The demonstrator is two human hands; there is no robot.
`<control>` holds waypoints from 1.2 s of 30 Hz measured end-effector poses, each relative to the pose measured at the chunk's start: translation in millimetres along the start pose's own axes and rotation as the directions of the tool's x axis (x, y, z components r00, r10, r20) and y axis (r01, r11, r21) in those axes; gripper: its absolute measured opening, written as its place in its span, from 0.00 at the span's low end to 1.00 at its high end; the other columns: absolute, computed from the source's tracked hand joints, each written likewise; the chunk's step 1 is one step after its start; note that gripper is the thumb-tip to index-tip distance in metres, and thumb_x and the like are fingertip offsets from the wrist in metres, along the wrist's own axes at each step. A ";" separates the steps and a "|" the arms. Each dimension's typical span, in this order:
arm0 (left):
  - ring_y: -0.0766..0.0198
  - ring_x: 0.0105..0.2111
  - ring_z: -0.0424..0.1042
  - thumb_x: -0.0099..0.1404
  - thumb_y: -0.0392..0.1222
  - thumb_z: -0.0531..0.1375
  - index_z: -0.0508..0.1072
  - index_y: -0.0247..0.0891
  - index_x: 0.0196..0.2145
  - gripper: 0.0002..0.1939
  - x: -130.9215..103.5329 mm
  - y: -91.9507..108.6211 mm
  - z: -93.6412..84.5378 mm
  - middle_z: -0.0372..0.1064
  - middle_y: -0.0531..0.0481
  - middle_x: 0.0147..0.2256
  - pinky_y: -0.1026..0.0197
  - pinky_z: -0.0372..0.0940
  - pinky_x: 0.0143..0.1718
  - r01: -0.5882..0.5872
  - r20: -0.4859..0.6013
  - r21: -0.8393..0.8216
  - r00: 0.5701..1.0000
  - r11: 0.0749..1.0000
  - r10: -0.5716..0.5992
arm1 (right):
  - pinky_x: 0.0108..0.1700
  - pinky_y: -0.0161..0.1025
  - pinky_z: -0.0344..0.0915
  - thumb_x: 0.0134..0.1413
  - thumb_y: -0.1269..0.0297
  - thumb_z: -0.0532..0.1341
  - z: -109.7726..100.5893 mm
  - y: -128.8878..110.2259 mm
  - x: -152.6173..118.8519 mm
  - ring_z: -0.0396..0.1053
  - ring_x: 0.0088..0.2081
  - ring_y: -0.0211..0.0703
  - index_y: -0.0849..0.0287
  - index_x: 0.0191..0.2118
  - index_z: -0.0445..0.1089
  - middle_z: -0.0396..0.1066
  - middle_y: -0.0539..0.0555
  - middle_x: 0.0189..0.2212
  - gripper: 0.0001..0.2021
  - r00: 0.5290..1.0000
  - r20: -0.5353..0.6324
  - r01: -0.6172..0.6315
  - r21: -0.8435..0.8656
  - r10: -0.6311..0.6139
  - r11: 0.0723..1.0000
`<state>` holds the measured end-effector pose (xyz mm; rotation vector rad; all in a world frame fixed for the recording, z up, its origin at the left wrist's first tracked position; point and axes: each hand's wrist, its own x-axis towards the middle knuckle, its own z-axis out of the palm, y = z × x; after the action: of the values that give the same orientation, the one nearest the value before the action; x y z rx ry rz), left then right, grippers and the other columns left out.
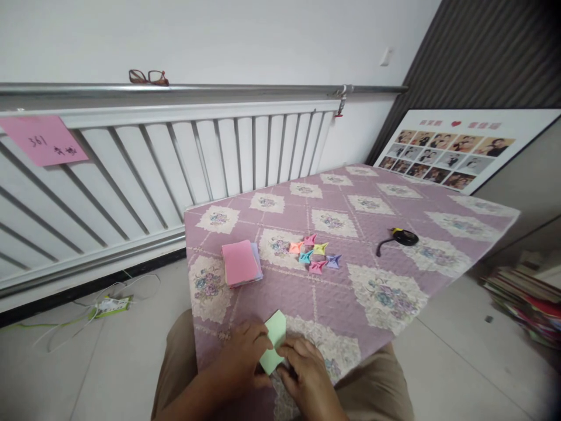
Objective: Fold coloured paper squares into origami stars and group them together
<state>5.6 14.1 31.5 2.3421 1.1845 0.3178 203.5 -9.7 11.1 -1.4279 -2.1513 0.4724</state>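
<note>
A light green sheet of paper with folded edges lies on the tablecloth at the table's near edge. My left hand grips its left side, fingers bent over the paper. On its right side my right hand holds the lower part between thumb and fingers. Beyond my hands, a stack of coloured paper with a pink sheet on top sits to the left. Several small folded paper figures in pink, orange, yellow, teal and purple stand grouped near the middle of the table.
A black and yellow tape measure lies on the patterned tablecloth to the right. Behind the table is a white radiator, with glasses on the pipe above. A power strip with cables rests on the floor at left.
</note>
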 end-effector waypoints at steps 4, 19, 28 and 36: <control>0.52 0.53 0.62 0.58 0.44 0.67 0.70 0.42 0.46 0.19 -9.7 -0.2 18.3 0.65 0.47 0.53 0.51 0.57 0.55 0.015 -0.058 0.064 0.998 0.998 -0.011 | 0.45 0.44 0.65 0.43 0.78 0.62 -1.4 1.8 1.8 0.72 0.43 0.49 0.51 0.38 0.74 0.76 0.52 0.39 0.16 1.000 0.001 -0.013 0.017 0.013 1.000; 0.57 0.44 0.66 0.65 0.33 0.59 0.73 0.41 0.35 0.05 -5.0 -1.7 26.8 0.69 0.50 0.41 0.52 0.60 0.48 0.204 -0.223 0.017 0.955 0.979 -0.195 | 0.39 0.42 0.63 0.52 0.75 0.62 12.4 4.3 1.0 0.69 0.36 0.46 0.53 0.31 0.71 0.72 0.51 0.33 0.07 0.997 -0.071 -0.012 -0.099 0.005 0.995; 0.57 0.42 0.66 0.64 0.36 0.59 0.71 0.39 0.28 0.06 -0.2 3.4 21.9 0.68 0.50 0.38 0.52 0.58 0.46 0.331 -0.279 -0.066 0.900 0.941 -0.336 | 0.37 0.42 0.60 0.55 0.72 0.61 21.7 7.0 3.0 0.66 0.34 0.46 0.54 0.27 0.66 0.68 0.51 0.29 0.08 0.987 -0.154 -0.059 -0.145 0.037 0.988; 0.57 0.40 0.66 0.63 0.37 0.61 0.71 0.39 0.28 0.06 4.2 -3.6 23.1 0.68 0.51 0.36 0.53 0.57 0.44 0.367 -0.256 -0.030 0.896 0.930 -0.362 | 0.36 0.43 0.58 0.53 0.71 0.62 25.1 5.5 6.6 0.64 0.33 0.48 0.54 0.27 0.65 0.67 0.52 0.27 0.08 0.986 -0.159 -0.090 -0.253 0.050 0.963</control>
<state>15.1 11.9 9.9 2.0776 1.7259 0.4888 190.7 -1.7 -10.7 -1.6285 -2.1031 0.1020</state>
